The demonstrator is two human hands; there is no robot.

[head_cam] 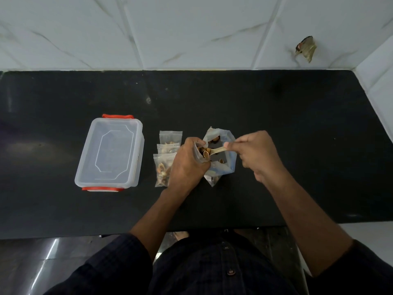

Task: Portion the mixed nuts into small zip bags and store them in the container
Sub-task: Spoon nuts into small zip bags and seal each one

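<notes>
On the black desk (276, 124), the left hand (187, 165) curls its grip around a small zip bag (201, 155), holding the mouth open near the middle of the view. Nuts show inside that mouth. The right hand (257, 152), at about three o'clock from the left, pinches the handle of a small pale spoon (214, 151) between thumb and fingers; the spoon's bowl reaches into the small bag's opening, with a nut shell at its tip.

Just behind and under both hands sits a larger clear bag (228, 165), open at the top, with a few mixed nuts (217, 139) loose inside it.

At nine o'clock from the left hand, three filled zip bags (167, 160) lie in an overlapping row on the desk, the nearest one partly covered by the left hand. Farther toward nine o'clock, well apart from the hands, stands the clear container (110, 154), its lid on, with red clips at its twelve and six o'clock ends.

A white tiled wall (191, 33) rises at twelve o'clock behind the desk, with a broken spot (305, 48) toward one o'clock.
</notes>
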